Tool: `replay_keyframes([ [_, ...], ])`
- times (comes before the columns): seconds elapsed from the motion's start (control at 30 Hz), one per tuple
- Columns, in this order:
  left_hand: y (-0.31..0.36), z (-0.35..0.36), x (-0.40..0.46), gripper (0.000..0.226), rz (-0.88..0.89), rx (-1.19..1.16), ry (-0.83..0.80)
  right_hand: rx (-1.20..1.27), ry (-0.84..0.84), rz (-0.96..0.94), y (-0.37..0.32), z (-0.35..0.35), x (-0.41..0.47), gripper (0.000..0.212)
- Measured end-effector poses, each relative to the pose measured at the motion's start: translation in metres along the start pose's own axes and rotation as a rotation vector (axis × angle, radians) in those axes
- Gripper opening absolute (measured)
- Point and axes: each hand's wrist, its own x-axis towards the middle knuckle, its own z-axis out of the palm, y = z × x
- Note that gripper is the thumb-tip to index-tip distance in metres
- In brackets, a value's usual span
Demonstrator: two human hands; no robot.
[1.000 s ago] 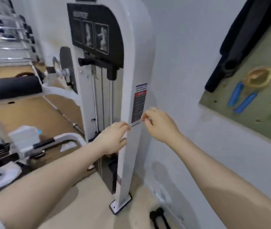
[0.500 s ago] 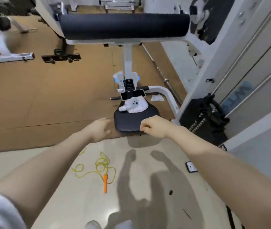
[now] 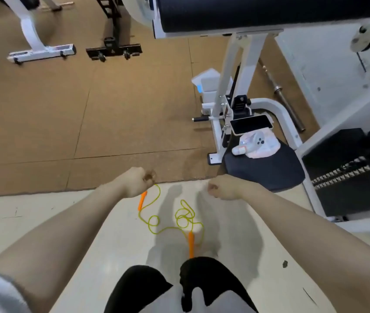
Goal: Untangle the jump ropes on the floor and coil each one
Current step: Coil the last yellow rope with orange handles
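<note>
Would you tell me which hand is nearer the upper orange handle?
Left. The left hand hangs right above the upper orange handle, overlapping its top in view; the right hand is off to its right.
</note>
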Motion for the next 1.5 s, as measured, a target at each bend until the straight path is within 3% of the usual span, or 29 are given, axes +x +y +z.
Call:
replay_keyframes([
  [0.1, -0.024, -0.009, 0.029, 0.02, 0.017, 0.009, -0.099, 0.082, 0.048, 0.062, -0.004, -0.01, 0.028, 0.027],
  [0.27, -0.071, -0.037, 0.1, 0.019, 0.083, 0.114, -0.245, 0.525, 0.165, 0.217, -0.027, 0.013, 0.086, 0.02],
  [0.37, -0.1, -0.048, 0.152, 0.018, 0.181, 0.183, -0.329, 0.75, 0.292, 0.389, -0.043, 0.049, 0.121, 0.018],
  [0.47, -0.131, -0.05, 0.197, 0.037, 0.282, 0.367, -0.33, 0.928, 0.378, 0.617, -0.066, 0.096, 0.156, 0.024],
  [0.6, -0.17, -0.033, 0.24, 0.042, 0.32, 0.475, -0.342, 1.07, 0.347, 0.769, -0.11, 0.161, 0.21, 0.029],
  [0.77, -0.223, 0.058, 0.268, 0.043, 0.299, 0.501, -0.429, 1.038, 0.302, 0.812, -0.146, 0.251, 0.273, 0.027],
  [0.9, -0.28, 0.169, 0.326, 0.039, 0.335, 0.548, -0.454, 1.036, 0.303, 0.86, -0.129, 0.34, 0.357, 0.02],
  [1.03, -0.354, 0.273, 0.405, 0.044, 0.219, 0.575, -0.43, 0.901, 0.359, 0.809, -0.108, 0.432, 0.47, 0.02],
  [1.17, -0.41, 0.341, 0.474, 0.054, 0.17, 0.637, -0.286, 0.631, 0.355, 0.751, -0.092, 0.492, 0.563, 0.052],
  [1.3, -0.441, 0.386, 0.526, 0.054, 0.134, 0.465, -0.213, 0.441, 0.531, 0.607, -0.076, 0.539, 0.621, 0.049],
  [1.4, -0.439, 0.414, 0.544, 0.043, 0.097, 0.287, -0.07, 0.247, 0.446, 0.519, -0.063, 0.563, 0.641, 0.056],
  [1.5, -0.427, 0.426, 0.542, 0.03, 0.172, 0.12, -0.058, 0.121, 0.425, 0.598, -0.063, 0.57, 0.637, 0.036],
])
